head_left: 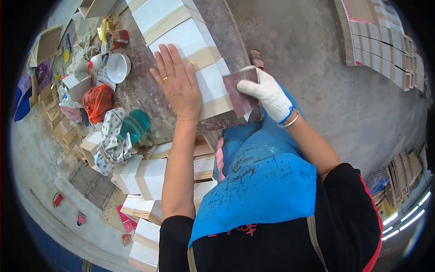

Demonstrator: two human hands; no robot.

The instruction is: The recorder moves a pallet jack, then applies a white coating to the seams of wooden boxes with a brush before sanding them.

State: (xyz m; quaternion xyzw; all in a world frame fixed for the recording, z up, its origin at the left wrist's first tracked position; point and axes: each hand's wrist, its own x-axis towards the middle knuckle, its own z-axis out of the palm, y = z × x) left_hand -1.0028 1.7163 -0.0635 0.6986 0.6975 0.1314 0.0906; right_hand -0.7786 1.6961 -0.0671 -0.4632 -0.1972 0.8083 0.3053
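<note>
A row of white boxes (pixel 210 84) with pale bare-wood bands lies along the stained worktable (pixel 154 102). My left hand (pixel 179 88), bare and with a ring on one finger, is stretched out flat against the nearest boxes, its fingers slightly spread. In a white knitted glove, my right hand (pixel 272 97) grips a folded reddish-brown sheet of sandpaper (pixel 234 90), thumb on top. The sandpaper is at the right end of the nearest box; whether it touches the wood I cannot tell. The gloved fingers are mostly hidden behind the sheet.
Left on the table are a white bowl (pixel 118 68), an orange-red plastic bag (pixel 97 104), a patterned cloth (pixel 113 138) and a teal container (pixel 136 124). More boxes (pixel 152 179) are stacked beside my left forearm. Another box stack (pixel 380 50) stands at the far right.
</note>
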